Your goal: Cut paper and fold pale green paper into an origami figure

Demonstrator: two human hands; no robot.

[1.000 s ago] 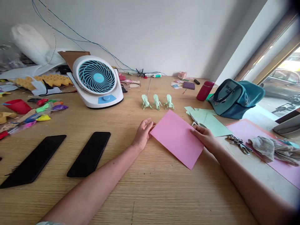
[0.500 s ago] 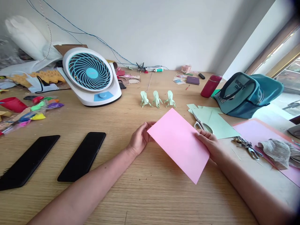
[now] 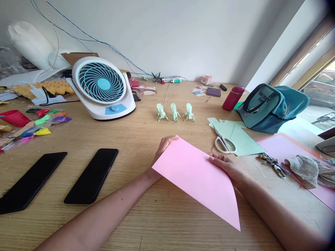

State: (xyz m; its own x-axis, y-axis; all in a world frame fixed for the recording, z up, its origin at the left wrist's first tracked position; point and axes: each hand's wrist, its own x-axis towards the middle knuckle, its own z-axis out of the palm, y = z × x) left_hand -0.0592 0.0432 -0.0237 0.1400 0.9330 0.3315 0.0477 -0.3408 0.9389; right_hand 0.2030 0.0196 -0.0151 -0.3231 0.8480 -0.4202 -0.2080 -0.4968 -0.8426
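Note:
A pink sheet of paper (image 3: 199, 177) is lifted off the wooden table (image 3: 136, 139), tilted toward me. My left hand (image 3: 163, 146) holds its far left edge, fingers curled behind the sheet. My right hand (image 3: 227, 167) grips the right edge, thumb on top. Behind the sheet stand three small pale green folded paper figures (image 3: 175, 112) in a row.
White-handled scissors (image 3: 223, 142) lie on green paper sheets (image 3: 240, 137) to the right. A teal bag (image 3: 272, 106), a red bottle (image 3: 231, 97), a white and blue fan (image 3: 103, 87), two black phones (image 3: 91, 176), keys (image 3: 274, 164) and craft clutter at left surround the middle.
The pink sheet has been raised from lying flat on the table and drawn nearer to me, both hands staying on its edges.

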